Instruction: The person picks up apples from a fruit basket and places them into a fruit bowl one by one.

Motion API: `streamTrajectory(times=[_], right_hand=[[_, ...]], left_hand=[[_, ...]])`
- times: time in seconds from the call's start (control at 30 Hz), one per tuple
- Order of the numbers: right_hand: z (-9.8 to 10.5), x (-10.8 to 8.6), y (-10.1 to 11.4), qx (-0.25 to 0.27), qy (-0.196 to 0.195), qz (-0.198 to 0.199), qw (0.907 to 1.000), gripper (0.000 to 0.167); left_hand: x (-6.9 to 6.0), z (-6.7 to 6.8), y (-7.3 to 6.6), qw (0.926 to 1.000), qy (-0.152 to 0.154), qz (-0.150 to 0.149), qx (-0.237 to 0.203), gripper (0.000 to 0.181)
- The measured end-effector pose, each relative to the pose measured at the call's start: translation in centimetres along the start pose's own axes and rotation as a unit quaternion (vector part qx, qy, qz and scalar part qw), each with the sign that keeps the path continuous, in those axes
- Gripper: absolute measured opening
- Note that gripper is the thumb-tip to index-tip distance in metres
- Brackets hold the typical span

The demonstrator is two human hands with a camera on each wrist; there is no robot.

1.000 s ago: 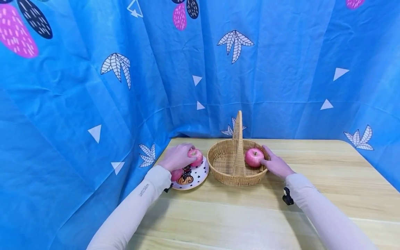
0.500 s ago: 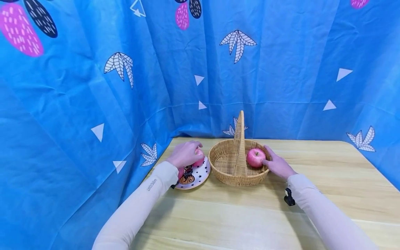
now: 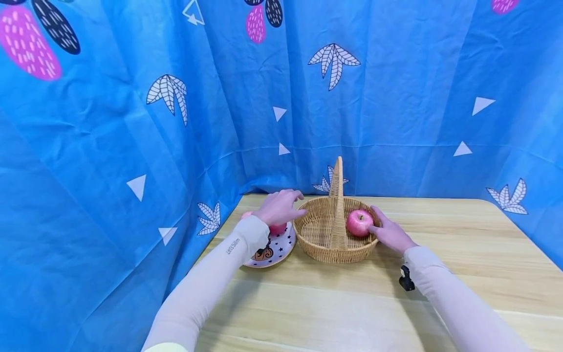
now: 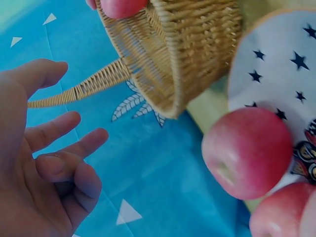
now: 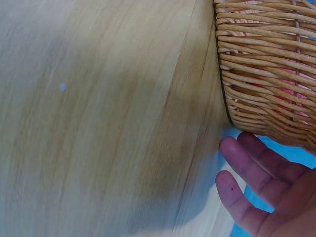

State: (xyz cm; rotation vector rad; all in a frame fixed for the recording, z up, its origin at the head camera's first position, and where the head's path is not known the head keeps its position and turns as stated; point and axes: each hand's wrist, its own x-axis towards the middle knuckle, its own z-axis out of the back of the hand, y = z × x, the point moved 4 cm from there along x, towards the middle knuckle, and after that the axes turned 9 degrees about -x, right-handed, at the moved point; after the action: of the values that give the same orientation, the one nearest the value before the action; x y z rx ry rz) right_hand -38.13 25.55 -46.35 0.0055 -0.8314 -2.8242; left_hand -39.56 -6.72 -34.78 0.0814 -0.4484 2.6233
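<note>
My left hand [image 3: 279,208] is raised over the far side of the white patterned plate [image 3: 286,247], near the basket's left rim. Its fingers are spread and bent with nothing between them, as the left wrist view confirms for that hand [image 4: 44,173]. Red apples [image 4: 247,153] rest on the plate, partly covered by my arm in the head view. My right hand [image 3: 391,235] holds the right rim of the wicker basket [image 3: 314,247], thumb inside beside a red apple [image 3: 359,223]. Under the basket [image 5: 266,64], several fingers of that hand [image 5: 281,192] lie along its outer side.
The basket's tall handle [image 3: 337,205] arches over its middle. A blue patterned curtain [image 3: 387,98] hangs behind and to the left of the light wooden table [image 3: 352,303]. The plate sits close to the basket's left side.
My left hand has left the apple on the plate and moved right and away from me, toward the basket, its fingers now off the fruit. My right hand remains at the rim.
</note>
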Motion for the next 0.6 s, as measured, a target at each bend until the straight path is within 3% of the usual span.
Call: streamTrajectory(times=[0.33,0.6], right_hand=[[-0.2,0.3,-0.2,-0.005,-0.001,0.0,1.0,0.08],[-0.1,0.2,0.0,-0.001,-0.007,-0.001,1.0,0.08]], left_hand=[[2.0,-1.2,-1.9,0.9996,0.019,-0.019,-0.009,0.051],[3.7,-2.2,-3.2,0.9989,0.023,-0.039,0.012,0.052]])
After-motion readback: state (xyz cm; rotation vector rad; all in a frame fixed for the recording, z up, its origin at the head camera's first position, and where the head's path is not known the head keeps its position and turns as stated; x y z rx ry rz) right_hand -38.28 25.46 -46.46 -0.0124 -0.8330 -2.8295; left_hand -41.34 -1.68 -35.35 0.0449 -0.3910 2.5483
